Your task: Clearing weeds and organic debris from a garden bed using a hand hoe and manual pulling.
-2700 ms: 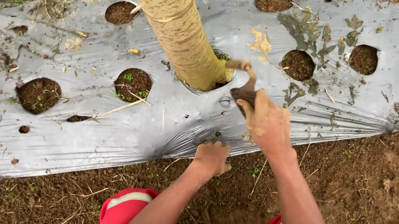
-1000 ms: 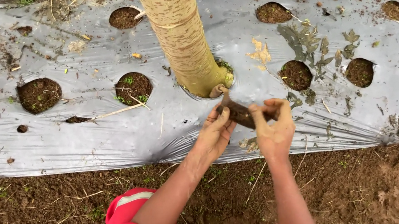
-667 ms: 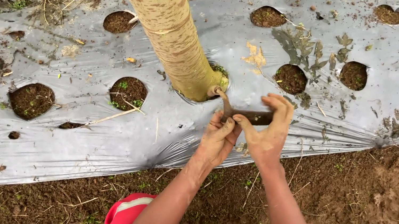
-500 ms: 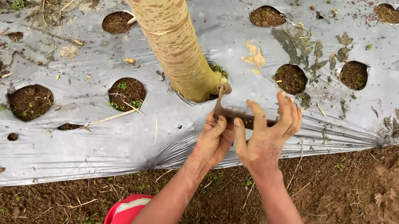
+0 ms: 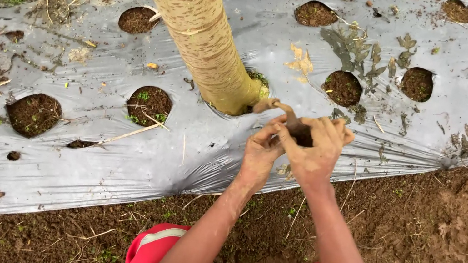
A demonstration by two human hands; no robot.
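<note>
My two soil-stained hands meet just right of the base of a pale yellow-green plant stem (image 5: 200,31) that grows out of a hole in the silver plastic mulch sheet (image 5: 85,151). My right hand (image 5: 315,155) is closed around a dark muddy lump or tool end (image 5: 303,135). My left hand (image 5: 259,151) pinches a curved brown root-like piece (image 5: 276,105) that sticks out of it toward the stem. What the dark object is cannot be made out.
Round planting holes (image 5: 150,105) with dark soil dot the sheet; some hold small green sprouts. Bare brown earth (image 5: 436,248) lies along the near edge. My red-clad knees (image 5: 162,259) are at the bottom. Dry leaves and weeds lie at the far edge.
My left hand rose from the sheet's edge and joined the right hand at the dark object. Both hands now work it together, a little closer to the stem.
</note>
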